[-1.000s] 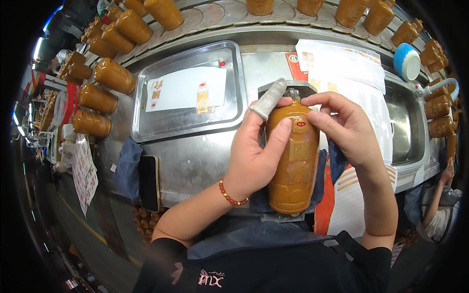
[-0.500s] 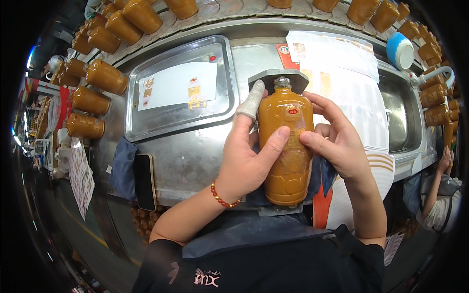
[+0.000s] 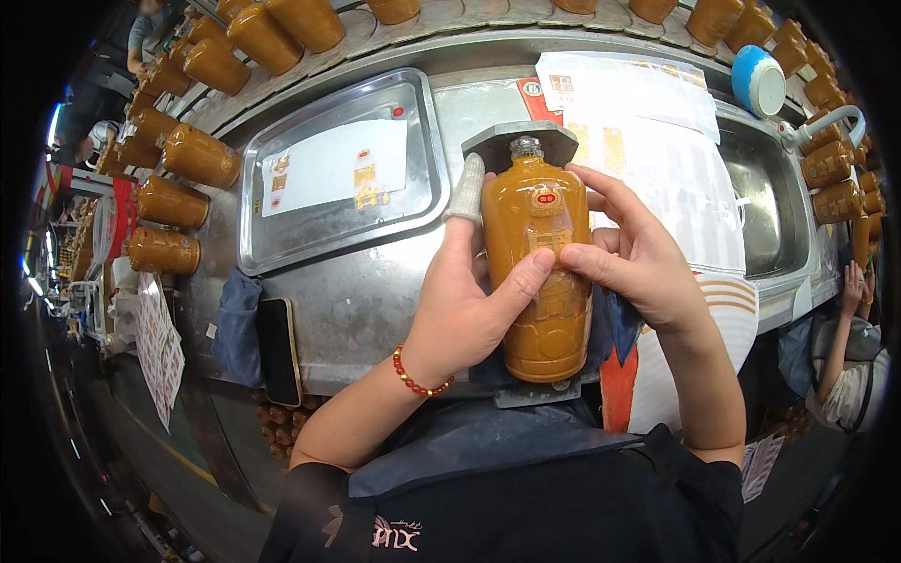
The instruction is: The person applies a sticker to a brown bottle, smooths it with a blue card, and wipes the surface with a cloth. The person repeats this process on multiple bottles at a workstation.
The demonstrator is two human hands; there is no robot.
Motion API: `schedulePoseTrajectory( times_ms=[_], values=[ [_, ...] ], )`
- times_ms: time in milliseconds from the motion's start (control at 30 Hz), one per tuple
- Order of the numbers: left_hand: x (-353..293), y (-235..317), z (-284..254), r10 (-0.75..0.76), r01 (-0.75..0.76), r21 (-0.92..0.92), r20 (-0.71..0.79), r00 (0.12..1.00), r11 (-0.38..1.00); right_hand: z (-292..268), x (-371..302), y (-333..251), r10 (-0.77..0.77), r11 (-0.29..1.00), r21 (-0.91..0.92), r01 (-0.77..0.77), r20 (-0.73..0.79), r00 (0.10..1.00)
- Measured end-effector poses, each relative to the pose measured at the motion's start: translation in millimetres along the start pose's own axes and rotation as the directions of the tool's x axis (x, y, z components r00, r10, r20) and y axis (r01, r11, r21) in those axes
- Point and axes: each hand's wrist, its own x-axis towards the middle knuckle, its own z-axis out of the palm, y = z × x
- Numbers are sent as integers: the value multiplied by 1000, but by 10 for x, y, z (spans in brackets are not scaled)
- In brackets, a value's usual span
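Observation:
A glossy caramel-brown glass bottle (image 3: 537, 324) lies front up before me, its clear neck pointing away. On its shoulder sits a red oval label (image 3: 545, 198), with raised patterning below. My left hand (image 3: 465, 296) grips the bottle's left side; a knitted finger cover (image 3: 465, 190) sheathes its index finger. From the right, my right hand (image 3: 633, 258) closes on the bottle. Both thumbs press on its front, nearly tip to tip. Behind the neck stands a grey angular metal plate (image 3: 484, 140). The bottle hides most of the left fingers and the right fingertips.
Left of the bottle is a steel tray (image 3: 433, 141) holding a label sheet (image 3: 324, 159). White sheets (image 3: 648, 178) and a sink (image 3: 774, 211) lie rightward. A phone (image 3: 280, 352) rests by blue cloth (image 3: 239, 324). Brown bottles (image 3: 263, 39) line the conveyor; another person's hand (image 3: 852, 287) shows right.
The view has shifted a little, and the bottle with both hands now appears slightly farther left and up. My thumbs have come closer together on the bottle's front.

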Motion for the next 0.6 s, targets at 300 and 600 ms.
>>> schedulePoseTrajectory(
  times_ms=[300, 600],
  values=[
    [8, -12, -9, 57, -58, -9, -23, 998, 998, 7, 17, -18, -1, 1000, -22, 1, -6, 1000],
    [96, -8, 30, 46, -47, -8, -108, 993, 999, 20, 64, -124, 59, 998, -25, -58, 19, 998]
  ],
)
